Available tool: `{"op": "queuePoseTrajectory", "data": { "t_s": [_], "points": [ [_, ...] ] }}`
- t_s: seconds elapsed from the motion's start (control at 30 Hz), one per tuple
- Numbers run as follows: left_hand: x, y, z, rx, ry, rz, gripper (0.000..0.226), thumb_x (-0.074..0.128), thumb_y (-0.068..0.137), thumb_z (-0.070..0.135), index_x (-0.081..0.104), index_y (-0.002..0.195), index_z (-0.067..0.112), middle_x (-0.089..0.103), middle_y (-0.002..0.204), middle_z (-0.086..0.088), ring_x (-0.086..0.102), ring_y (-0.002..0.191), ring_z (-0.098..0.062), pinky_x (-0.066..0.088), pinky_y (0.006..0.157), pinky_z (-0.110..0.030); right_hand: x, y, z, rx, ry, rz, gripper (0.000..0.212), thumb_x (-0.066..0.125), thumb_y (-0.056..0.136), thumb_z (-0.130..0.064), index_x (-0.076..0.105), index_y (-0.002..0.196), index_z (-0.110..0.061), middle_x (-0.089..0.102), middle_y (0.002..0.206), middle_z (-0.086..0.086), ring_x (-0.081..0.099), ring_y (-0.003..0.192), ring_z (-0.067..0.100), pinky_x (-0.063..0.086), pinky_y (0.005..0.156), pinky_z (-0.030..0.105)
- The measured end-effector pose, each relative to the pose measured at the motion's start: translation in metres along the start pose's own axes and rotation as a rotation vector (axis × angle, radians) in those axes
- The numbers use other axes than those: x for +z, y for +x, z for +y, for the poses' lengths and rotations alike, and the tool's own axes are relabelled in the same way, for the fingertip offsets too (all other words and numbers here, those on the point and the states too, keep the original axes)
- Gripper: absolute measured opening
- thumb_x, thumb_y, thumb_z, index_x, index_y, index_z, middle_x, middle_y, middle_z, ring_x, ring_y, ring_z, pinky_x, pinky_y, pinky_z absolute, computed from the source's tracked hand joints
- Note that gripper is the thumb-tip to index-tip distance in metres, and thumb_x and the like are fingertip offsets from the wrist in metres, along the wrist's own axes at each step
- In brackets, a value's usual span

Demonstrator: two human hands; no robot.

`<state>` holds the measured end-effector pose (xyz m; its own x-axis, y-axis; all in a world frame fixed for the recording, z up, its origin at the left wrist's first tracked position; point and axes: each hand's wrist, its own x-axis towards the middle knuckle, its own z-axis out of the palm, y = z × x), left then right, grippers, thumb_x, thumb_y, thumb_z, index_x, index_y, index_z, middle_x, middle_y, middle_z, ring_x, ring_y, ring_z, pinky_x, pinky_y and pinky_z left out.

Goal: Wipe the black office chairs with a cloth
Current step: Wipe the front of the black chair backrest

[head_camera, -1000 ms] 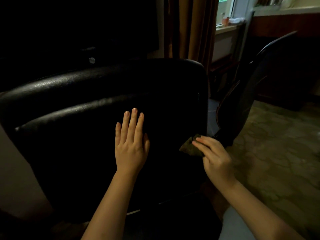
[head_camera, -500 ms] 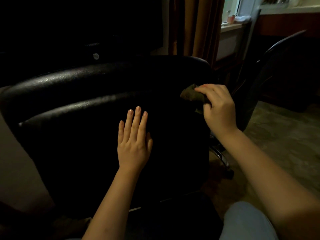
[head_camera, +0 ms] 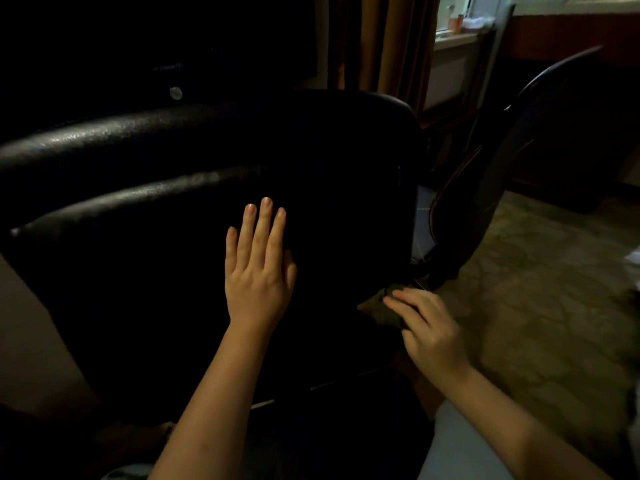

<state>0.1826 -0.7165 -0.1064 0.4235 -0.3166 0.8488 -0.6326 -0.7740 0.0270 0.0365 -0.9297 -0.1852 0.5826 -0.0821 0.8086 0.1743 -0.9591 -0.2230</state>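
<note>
Your left hand [head_camera: 258, 271] lies flat on the back of the near black office chair [head_camera: 138, 209], with fingers straight and close together. Your right hand [head_camera: 427, 329] grips a dark green cloth [head_camera: 379, 308] with curled fingers and presses it against the lower right edge of this chair back. A second black chair [head_camera: 540, 133] stands far right, near the brown curtain [head_camera: 381, 43].
</note>
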Motion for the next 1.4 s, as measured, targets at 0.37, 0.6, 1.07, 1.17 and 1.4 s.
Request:
{"op": "queuePoseTrajectory", "data": {
  "t_s": [0.37, 0.6, 1.07, 1.17, 1.4],
  "points": [
    [-0.024, 0.002, -0.009, 0.03, -0.164, -0.118, 0.053, 0.041, 0.094, 0.021, 0.04, 0.145, 0.009, 0.028, 0.156, -0.009, 0.018, 0.147, -0.023, 0.011, 0.121, -0.037, -0.027, 0.173, -0.017, -0.032, 0.075, 0.24, 0.05, 0.05, 0.073, 0.016, 0.068, 0.116, -0.002, 0.062, 0.111, 0.017, 0.053, 0.109, 0.029, 0.04, 0.103, 0.03],
    [-0.043, -0.01, -0.047, -0.051, -0.179, -0.072, 0.049, 0.039, 0.096, 0.021, 0.042, 0.143, 0.007, 0.031, 0.154, -0.01, 0.022, 0.146, -0.023, 0.017, 0.12, -0.039, 0.008, 0.164, -0.05, 0.041, 0.078, 0.118, 0.048, 0.056, 0.092, -0.025, 0.053, 0.137, -0.01, 0.045, 0.144, 0.007, 0.034, 0.138, 0.027, 0.027, 0.115, 0.046],
    [-0.108, -0.031, -0.156, -0.347, -0.024, 0.153, 0.046, 0.036, 0.099, 0.022, 0.046, 0.138, 0.002, 0.036, 0.151, -0.014, 0.024, 0.144, -0.025, 0.018, 0.119, -0.043, 0.117, 0.212, -0.228, -0.169, 0.169, 0.157, 0.037, 0.06, 0.084, -0.006, 0.067, 0.12, -0.007, 0.065, 0.122, 0.009, 0.055, 0.117, 0.029, 0.039, 0.103, 0.041],
    [-0.125, -0.042, -0.176, -0.386, 0.023, 0.141, 0.046, 0.035, 0.099, 0.023, 0.045, 0.139, 0.003, 0.034, 0.152, -0.012, 0.023, 0.144, -0.024, 0.017, 0.119, -0.042, 0.144, 0.214, -0.281, -0.262, 0.208, 0.128, 0.034, 0.06, 0.084, -0.006, 0.069, 0.117, -0.006, 0.067, 0.116, 0.009, 0.057, 0.113, 0.03, 0.041, 0.1, 0.042],
    [-0.154, -0.058, -0.209, -0.475, 0.077, 0.133, 0.047, 0.033, 0.099, 0.024, 0.042, 0.141, 0.005, 0.032, 0.153, -0.011, 0.023, 0.145, -0.022, 0.02, 0.118, -0.044, 0.173, 0.209, -0.332, -0.453, 0.187, 0.004, 0.032, 0.054, 0.084, -0.008, 0.072, 0.111, -0.008, 0.068, 0.109, 0.01, 0.06, 0.107, 0.03, 0.039, 0.097, 0.039]
  ]
}}
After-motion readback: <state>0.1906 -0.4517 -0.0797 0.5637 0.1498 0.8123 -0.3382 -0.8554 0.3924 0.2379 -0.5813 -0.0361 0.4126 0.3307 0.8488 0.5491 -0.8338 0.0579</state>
